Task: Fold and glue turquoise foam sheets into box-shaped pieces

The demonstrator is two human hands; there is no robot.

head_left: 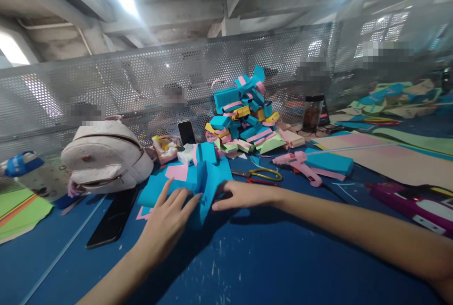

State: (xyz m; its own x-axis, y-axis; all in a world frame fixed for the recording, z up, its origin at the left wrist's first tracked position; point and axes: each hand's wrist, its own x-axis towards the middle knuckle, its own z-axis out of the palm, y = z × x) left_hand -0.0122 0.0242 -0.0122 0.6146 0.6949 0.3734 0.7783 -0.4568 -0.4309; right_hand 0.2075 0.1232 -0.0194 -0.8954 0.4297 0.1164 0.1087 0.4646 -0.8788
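A folded piece of blue paper [203, 201] stands partly upright on the table in front of me. My left hand [170, 215] lies over the blue sheets to its left, fingers spread, with the fingertips touching the paper. My right hand [239, 194] has its curled fingers on the right edge of the folded piece; some fingertips are hidden behind it. Under and beyond my hands are more blue sheets [152, 191] and a pink paper piece [177, 172]. Yellow-handled scissors [264, 174] lie just past my right hand.
A pile of folded paper boxes [244, 116] rises at the back. A pink glue gun [300, 165] and a purple device [414, 206] lie right. On the left are a white backpack [106, 154], a black phone [113, 220] and a bottle [38, 177]. A perforated metal screen [141, 78] stands behind.
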